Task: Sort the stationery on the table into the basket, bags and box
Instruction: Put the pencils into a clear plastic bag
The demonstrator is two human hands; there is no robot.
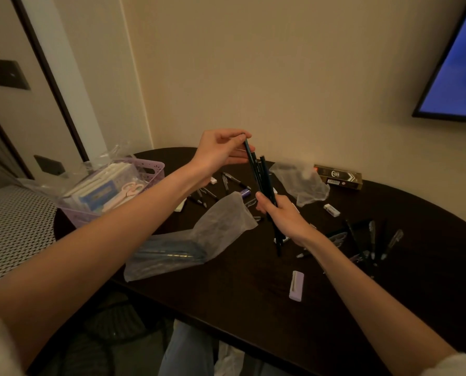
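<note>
Beige walls [294, 77], a wall-mounted screen [459, 77] glowing blue, dim warm light.

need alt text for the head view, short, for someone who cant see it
Over a dark table, the right hand holds a bundle of dark pencils while the left hand pinches one at its top. A purple basket, plastic bags, scattered pens and erasers lie around.

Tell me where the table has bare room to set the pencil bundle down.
Bare: near edge between the long bag and lilac eraser; far right past the box. Crowded: pens at right, and middle clutter under both hands.
</note>
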